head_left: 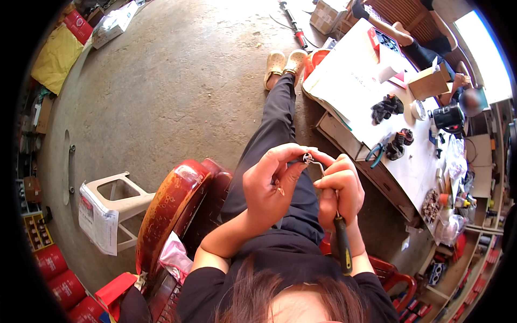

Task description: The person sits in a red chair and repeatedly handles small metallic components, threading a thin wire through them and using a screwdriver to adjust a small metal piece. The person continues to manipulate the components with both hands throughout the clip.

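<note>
Metal, small and silvery: one fitting (pixel 307 158) pinched between the thumb and fingertips of the left hand (pixel 267 183), held in the air above the lap, well clear of the table (pixel 355 91). Left fingers closed tight round it; details of the piece too small to make out.

Right hand (pixel 338 188): fist wrapped shut round a screwdriver (pixel 341 243), black handle with a yellow band sticking out below the hand, thin shaft rising to meet the metal fitting. The two hands sit just beside each other, nearly touching.

Seating: person on a dark red wooden chair (pixel 169 207), legs in dark trousers stretched forward, pale clogs (pixel 284 63) on the concrete floor (pixel 177 81).

Table, to the person's right, white-topped, carrying:
- blue-handled pliers (pixel 376 152), near the front edge;
- black gloves (pixel 386 107), bundled, mid-table;
- a second dark bundle with red (pixel 400 142), just beside the pliers;
- open cardboard box (pixel 429 83), farther back;
- roll of tape (pixel 418 110), near the box.

Floor, left side: white plastic stool (pixel 119 199) with a printed sheet draped on it; yellow sack (pixel 55 56) far off; red cylinders (pixel 56 269) at the lower left.

Another person's legs (pixel 401 32) show beyond the table's far end.
</note>
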Available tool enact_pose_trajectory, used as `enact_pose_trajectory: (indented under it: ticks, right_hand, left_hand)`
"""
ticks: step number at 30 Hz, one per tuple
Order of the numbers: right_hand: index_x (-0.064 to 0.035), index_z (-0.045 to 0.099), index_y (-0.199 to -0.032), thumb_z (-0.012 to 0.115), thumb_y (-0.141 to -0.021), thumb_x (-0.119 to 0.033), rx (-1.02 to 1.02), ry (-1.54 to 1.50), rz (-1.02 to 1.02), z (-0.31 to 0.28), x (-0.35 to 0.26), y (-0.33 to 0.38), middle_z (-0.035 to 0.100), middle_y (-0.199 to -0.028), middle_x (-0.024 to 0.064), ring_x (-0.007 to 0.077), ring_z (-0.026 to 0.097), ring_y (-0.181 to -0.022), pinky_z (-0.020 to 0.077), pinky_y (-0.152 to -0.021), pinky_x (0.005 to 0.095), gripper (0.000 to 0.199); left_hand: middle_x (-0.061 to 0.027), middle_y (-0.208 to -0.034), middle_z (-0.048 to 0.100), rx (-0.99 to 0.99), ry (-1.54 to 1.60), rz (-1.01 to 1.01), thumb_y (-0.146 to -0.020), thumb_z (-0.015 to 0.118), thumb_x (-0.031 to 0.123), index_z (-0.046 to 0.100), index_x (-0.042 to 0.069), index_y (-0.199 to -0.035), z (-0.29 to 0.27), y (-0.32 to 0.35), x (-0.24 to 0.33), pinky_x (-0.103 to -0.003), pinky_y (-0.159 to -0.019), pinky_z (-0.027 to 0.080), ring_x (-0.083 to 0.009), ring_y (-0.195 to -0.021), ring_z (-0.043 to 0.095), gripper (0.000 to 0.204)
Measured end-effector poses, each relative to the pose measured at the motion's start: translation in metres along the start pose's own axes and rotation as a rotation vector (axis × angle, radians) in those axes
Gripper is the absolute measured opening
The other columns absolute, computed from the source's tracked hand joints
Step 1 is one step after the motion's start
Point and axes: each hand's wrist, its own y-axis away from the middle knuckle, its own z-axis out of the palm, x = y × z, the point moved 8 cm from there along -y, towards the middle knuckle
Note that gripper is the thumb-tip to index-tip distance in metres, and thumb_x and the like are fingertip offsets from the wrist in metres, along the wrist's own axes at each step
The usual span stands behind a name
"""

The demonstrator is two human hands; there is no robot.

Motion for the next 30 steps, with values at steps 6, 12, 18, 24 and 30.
enact_pose_trajectory:
  ticks: [6,12,18,24,30]
  right_hand:
    - [-0.0009,0.054,-0.081,0.055,-0.07,0.017,-0.003,0.001,-0.008,0.0019,0.0014,0.0009,0.05,-0.072,0.0119,0.0241,0.056,-0.065,0.045,-0.056,0.0321,0.021]
    - [-0.0009,0.054,-0.081,0.055,-0.07,0.017,0.003,-0.002,-0.004,0.0009,0.0023,0.0016,0.053,-0.074,0.0134,0.024,0.054,-0.063,0.0453,-0.057,0.0325,0.021]
    - [-0.0011,0.053,-0.08,0.055,-0.069,0.018,-0.015,0.004,-0.005,0.0029,0.0023,-0.0002,0.055,-0.076,0.0144,0.0233,0.055,-0.064,0.0453,-0.056,0.0323,0.022]
    - [-0.0011,0.053,-0.08,0.055,-0.07,0.017,0.009,-0.015,0.01,0.0026,0.0052,0.0021,0.057,-0.078,0.0152,0.0229,0.053,-0.063,0.0455,-0.057,0.0323,0.021]
    - [-0.001,0.053,-0.081,0.054,-0.072,0.017,0.009,0.01,-0.004,0.0038,0.0031,0.0003,0.056,-0.077,0.0145,0.0235,0.055,-0.065,0.0439,-0.055,0.0322,0.02]
  left_hand:
    - [-0.0131,-0.104,0.068,-0.07,-0.034,-0.056,-0.091,0.059,-0.004,0.058,-0.005,-0.109,0.0002,0.001,-0.0016,-0.021,-0.078,0.05,-0.0106,-0.092,0.063,0.018]
    - [-0.009,-0.097,0.067,-0.03,-0.021,-0.041,-0.089,0.061,-0.005,0.061,-0.004,-0.106,-0.0005,-0.0003,0.0004,-0.02,-0.069,0.045,-0.0068,-0.08,0.056,0.017]
    - [-0.0021,-0.085,0.066,0.016,-0.009,-0.005,-0.085,0.066,-0.005,0.065,-0.003,-0.104,-0.0011,-0.0015,0.0006,-0.017,-0.05,0.034,-0.0006,-0.058,0.041,0.019]
    - [-0.0015,-0.085,0.066,0.021,-0.055,-0.003,-0.085,0.066,-0.004,0.065,-0.003,-0.104,-0.0027,-0.003,0.0047,-0.017,-0.049,0.033,-0.0004,-0.058,0.04,0.019]
    - [-0.0025,-0.09,0.066,-0.019,-0.05,-0.045,-0.087,0.064,-0.004,0.063,-0.004,-0.106,-0.0023,-0.001,0.0034,-0.016,-0.058,0.04,-0.0018,-0.07,0.05,0.018]
